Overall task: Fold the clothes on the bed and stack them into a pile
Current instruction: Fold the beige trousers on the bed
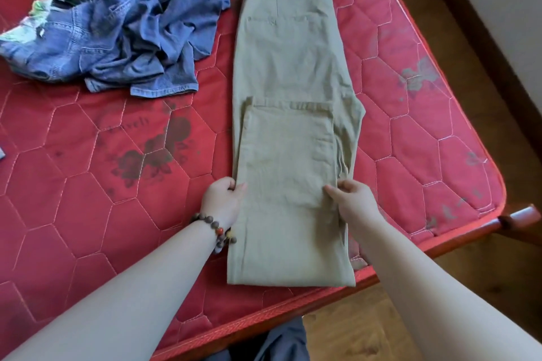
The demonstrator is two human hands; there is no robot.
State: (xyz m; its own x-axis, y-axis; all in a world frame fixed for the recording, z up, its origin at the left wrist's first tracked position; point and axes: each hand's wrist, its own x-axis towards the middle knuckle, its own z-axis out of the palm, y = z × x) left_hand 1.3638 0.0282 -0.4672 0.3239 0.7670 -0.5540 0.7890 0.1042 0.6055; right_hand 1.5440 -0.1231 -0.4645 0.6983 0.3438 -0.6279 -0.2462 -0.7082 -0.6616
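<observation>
Khaki trousers (290, 73) lie lengthwise on the red quilted mattress (88, 184), waistband at the far end, legs doubled back so the hems reach about mid-length. My left hand (223, 198) grips the left edge of the folded legs, thumb on top. My right hand (353, 199) pinches the right edge at the same height, thumb on the cloth. A crumpled heap of blue denim clothes (126, 29) lies at the far left, with a green-and-white printed garment (41, 6) partly under it.
The mattress's near edge and right corner (484, 208) sit close to the trousers, with a wooden bed frame (519, 218) and brown wooden floor (366, 328) beyond. A wall runs along the right. A bead bracelet (217, 231) is on my left wrist.
</observation>
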